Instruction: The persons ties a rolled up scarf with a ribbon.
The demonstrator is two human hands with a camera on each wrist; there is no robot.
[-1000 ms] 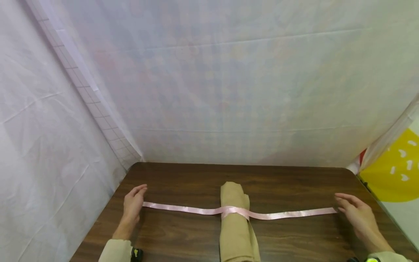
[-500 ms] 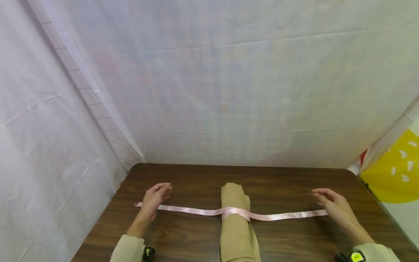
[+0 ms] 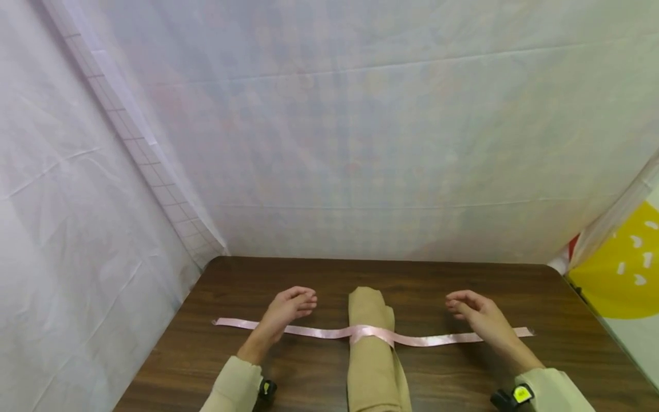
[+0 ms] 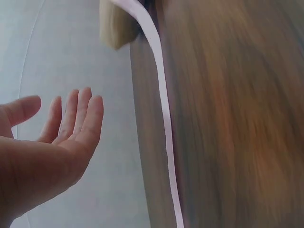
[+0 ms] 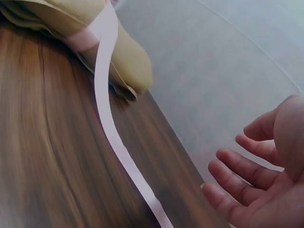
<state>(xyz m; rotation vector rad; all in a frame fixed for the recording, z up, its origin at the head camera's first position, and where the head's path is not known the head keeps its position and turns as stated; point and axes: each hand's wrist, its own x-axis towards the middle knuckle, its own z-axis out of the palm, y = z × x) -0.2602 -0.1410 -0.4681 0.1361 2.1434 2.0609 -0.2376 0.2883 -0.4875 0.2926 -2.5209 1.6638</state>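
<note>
A rolled tan cloth (image 3: 373,343) lies on the dark wooden counter (image 3: 319,274), its length running from the near edge toward the back, and a pink ribbon (image 3: 309,331) crosses it sideways, wrapped around the roll near its far end with the two tails lying flat on the counter to either side. The left hand (image 3: 288,309) hovers over the left tail, just beside the roll; its grip is released, the fingers relaxed and only lightly bent, and the left wrist view shows the palm (image 4: 47,142) bare, with the ribbon (image 4: 161,118) running past it along the wood, apart from the fingers. The right hand (image 3: 476,315) hangs over the right tail at about the same distance from the roll; its grip is also released, fingers loosely curved around nothing, and in the right wrist view the fingertips (image 5: 228,168) stand apart from the ribbon (image 5: 114,137) that trails away from the cloth (image 5: 118,52). The ribbon's free ends reach well past both hands. White sheeting (image 3: 329,143) closes off the back and left of the counter, and a yellow shape with white marks (image 3: 625,269) shows at the right edge.
</note>
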